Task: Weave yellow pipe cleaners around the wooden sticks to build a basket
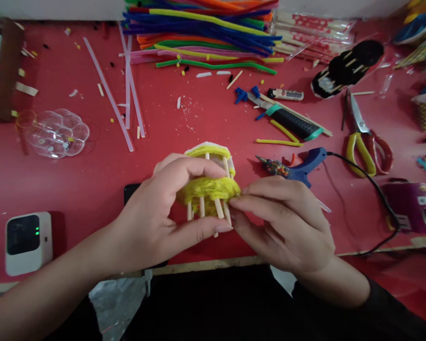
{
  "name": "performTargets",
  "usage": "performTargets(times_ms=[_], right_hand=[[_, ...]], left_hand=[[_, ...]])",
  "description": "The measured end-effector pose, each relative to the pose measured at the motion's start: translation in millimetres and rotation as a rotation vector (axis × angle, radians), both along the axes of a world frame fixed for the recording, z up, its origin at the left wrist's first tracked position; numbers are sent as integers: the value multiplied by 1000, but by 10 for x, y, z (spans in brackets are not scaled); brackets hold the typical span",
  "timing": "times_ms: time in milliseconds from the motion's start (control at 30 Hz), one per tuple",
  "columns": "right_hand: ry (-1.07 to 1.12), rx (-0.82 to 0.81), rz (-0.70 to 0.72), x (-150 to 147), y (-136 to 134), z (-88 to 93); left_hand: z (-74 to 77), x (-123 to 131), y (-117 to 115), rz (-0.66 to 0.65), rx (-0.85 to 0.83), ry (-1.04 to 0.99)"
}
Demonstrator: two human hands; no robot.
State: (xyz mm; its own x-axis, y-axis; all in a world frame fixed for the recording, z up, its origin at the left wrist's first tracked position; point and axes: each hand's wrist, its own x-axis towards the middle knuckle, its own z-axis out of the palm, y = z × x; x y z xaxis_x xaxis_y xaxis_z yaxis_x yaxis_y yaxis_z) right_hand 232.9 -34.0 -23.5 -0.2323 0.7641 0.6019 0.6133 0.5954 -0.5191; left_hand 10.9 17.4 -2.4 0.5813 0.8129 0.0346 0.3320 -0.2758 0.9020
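My left hand [152, 203] is wrapped around a small craft model [213, 189] made of yellow pipe cleaner and short wooden sticks. Its fingers reach over the top while the thumb presses against the sticks at the near end. A white-backed, yellow-edged disc [208, 149] forms the far end of the model. At the model's right edge, my right hand [284, 213] pinches the yellow pipe cleaner between thumb and fingers; the fingertips partly hide the contact. Just beyond my right hand, a blue hot glue gun [301, 166] lies on the red table.
Coloured pipe cleaners [206, 33] are heaped at the back. To the right lie a utility knife [294, 121], scissors [365, 142] and a black model [348, 68]. A clear flower-shaped tray [58, 132], glue sticks [110, 97] and a white device [28, 244] are on the left.
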Motion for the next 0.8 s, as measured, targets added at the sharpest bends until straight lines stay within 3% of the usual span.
performTargets(times_ms=[233, 567, 800], right_hand=[[-49, 9, 22, 20, -34, 23], [-41, 3, 118, 25, -47, -79], [-96, -102, 136, 6, -5, -32]], left_hand=[[30, 1, -6, -1, 1, 16], [107, 61, 38, -62, -244, -25], [31, 37, 64, -84, -333, 15]])
